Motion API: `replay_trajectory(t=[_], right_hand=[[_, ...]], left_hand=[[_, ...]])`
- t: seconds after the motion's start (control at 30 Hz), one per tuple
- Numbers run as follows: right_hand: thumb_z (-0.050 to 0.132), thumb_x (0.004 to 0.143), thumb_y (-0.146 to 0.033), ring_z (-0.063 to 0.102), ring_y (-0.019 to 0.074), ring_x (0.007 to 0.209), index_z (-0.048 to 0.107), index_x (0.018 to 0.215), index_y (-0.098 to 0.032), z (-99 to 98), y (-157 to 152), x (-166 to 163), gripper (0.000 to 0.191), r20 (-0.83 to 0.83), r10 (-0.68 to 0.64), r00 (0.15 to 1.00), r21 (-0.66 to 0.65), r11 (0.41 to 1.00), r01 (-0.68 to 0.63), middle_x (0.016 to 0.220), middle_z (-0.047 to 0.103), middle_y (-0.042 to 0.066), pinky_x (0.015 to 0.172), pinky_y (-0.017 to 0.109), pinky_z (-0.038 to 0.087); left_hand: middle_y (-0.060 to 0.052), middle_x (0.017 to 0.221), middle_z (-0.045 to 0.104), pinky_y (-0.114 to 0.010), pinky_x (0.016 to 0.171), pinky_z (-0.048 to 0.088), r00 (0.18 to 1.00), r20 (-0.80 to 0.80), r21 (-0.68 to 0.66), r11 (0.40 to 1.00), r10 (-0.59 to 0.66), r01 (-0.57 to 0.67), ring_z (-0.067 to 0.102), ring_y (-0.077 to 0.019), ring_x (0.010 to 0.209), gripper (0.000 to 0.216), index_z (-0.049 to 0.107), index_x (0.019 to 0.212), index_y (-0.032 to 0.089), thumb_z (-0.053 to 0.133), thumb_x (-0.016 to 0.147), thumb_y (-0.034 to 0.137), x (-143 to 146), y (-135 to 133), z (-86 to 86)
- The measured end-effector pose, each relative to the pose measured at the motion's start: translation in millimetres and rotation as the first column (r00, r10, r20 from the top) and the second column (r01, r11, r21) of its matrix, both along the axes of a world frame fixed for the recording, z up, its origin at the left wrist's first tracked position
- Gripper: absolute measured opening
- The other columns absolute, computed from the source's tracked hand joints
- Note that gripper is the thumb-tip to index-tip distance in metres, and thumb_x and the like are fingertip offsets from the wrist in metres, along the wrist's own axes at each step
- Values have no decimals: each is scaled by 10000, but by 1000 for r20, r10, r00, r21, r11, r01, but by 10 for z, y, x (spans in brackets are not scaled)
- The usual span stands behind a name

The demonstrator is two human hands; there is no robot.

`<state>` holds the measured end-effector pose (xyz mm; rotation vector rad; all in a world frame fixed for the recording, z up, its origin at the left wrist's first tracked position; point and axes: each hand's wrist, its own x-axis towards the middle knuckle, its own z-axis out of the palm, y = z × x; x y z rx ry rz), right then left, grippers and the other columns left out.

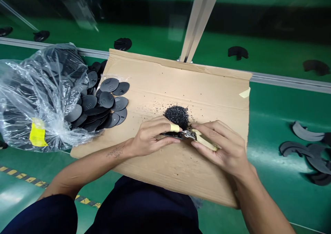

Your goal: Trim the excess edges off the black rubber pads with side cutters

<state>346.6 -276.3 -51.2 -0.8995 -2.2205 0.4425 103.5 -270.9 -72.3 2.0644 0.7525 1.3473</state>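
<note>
My left hand [152, 135], with yellow tape round a fingertip, pinches a black plastic disc [173, 134] seen nearly edge-on. In my right hand [224, 146] is a pair of nippers [204, 141] with pale yellow wrapped handles. Their metal jaws meet the right edge of the disc; I cannot tell whether they are closed on it. Just behind both hands lies a heap of small black clippings [177, 115] on a cardboard sheet [160, 168]. The fingers partly cover the disc and the handles.
To the left, a pile of black discs [90, 103] spills from a clear plastic bag [43, 99] with a yellow label [38, 133]. Curved black parts [307, 151] lie on the green table [269, 123] at right. A metal post [199, 23] and rail stand behind the cardboard.
</note>
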Motion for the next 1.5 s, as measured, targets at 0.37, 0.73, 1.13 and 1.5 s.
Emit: replay_trajectory(t=[0.37, 0.73, 1.13, 1.5], right_hand=[[725, 929, -259, 707, 224, 808, 674, 1246, -229, 23, -33, 7, 323, 107, -98, 989, 70, 993, 91, 973, 737, 74, 708, 354, 596], [735, 922, -295, 692, 213, 891, 674, 1134, -217, 84, -40, -60, 234, -83, -151, 985, -262, 957, 124, 1042, 728, 87, 725, 328, 567], [746, 873, -154, 674, 178, 796, 665, 993, -197, -32, -204, -257, 150, -467, -139, 873, -446, 890, -97, 904, 708, 52, 672, 302, 554], [768, 895, -370, 614, 145, 670, 678, 930, -188, 37, -197, -259, 207, -476, -74, 876, -519, 828, -212, 808, 684, 45, 566, 272, 484]], left_hand=[[-57, 889, 746, -269, 703, 560, 998, -60, 0, 1000, -6, 6, 672, -136, 787, 255, 697, 1143, 151, 733, 914, 256, -21, 12, 34], [-59, 895, 766, -282, 748, 536, 987, -159, 113, 993, 33, -15, 686, -139, 817, 118, 689, 1056, 149, 664, 961, 214, -46, 68, 55], [-57, 793, 637, -243, 646, 479, 954, 181, -454, 840, -239, 296, 567, -120, 703, 531, 706, 1006, 117, 505, 984, 608, 11, -44, 46], [-51, 775, 643, -220, 658, 482, 885, 207, -548, 700, -417, 457, 570, -107, 696, 203, 722, 871, 126, 716, 926, 321, -28, -10, 167]])
